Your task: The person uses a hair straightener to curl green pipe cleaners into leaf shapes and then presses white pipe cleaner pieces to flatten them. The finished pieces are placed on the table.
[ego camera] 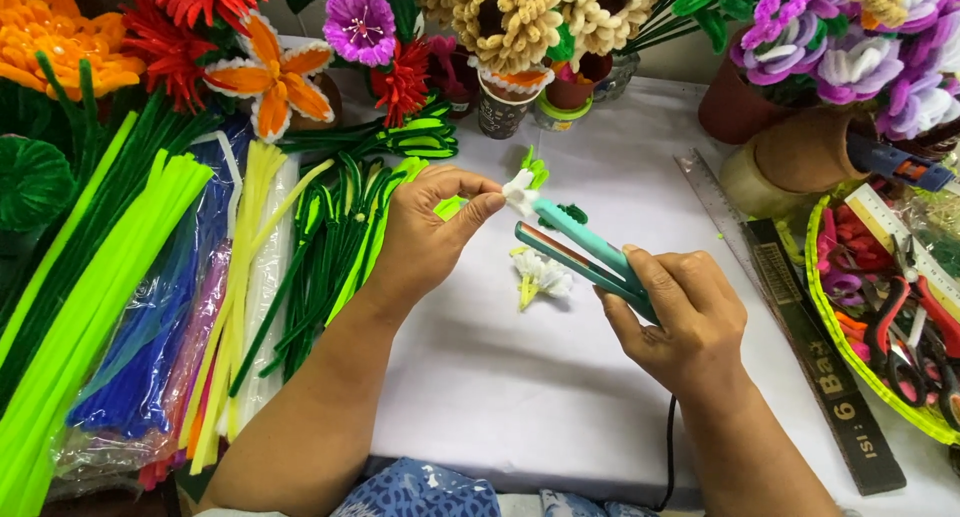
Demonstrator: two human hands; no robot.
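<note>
Small white fuzzy pipe-cleaner petal piece (519, 192) sits at the tip of a slim teal flat-iron crimping tool (585, 254), held above the white tabletop (520, 397), centre of view. The petal piece is tufty and white, with bright green bits just behind it. The tool has two long plates with a dark inner strip, slightly parted along their length; whether they clamp the piece cannot be told.

Left hand (425, 239): thumb and forefinger pinched on the white piece, other fingers curled. Right hand (680, 317): wrapped around the tool's handle end, fingers closed on it. A black cord (668, 457) runs down from under the right wrist.

On the table right under the tool lies a finished white pipe-cleaner flower with a yellow-green stem (538, 275), apart from both hands. Left of the left forearm: bundles of pipe cleaners (130, 307) in neon green, blue, yellow and dark green, some bagged. Along the back edge: made pipe-cleaner flowers, orange (275, 77), red, purple (362, 25), beige, some in pots. To the right: a clear ruler (712, 199), a dark flat ruler (820, 362), a brown tape roll (800, 149), and a yellow-green basket (835, 322) holding red-handled scissors and pliers. Nothing lies between the hands and the table flower.
</note>
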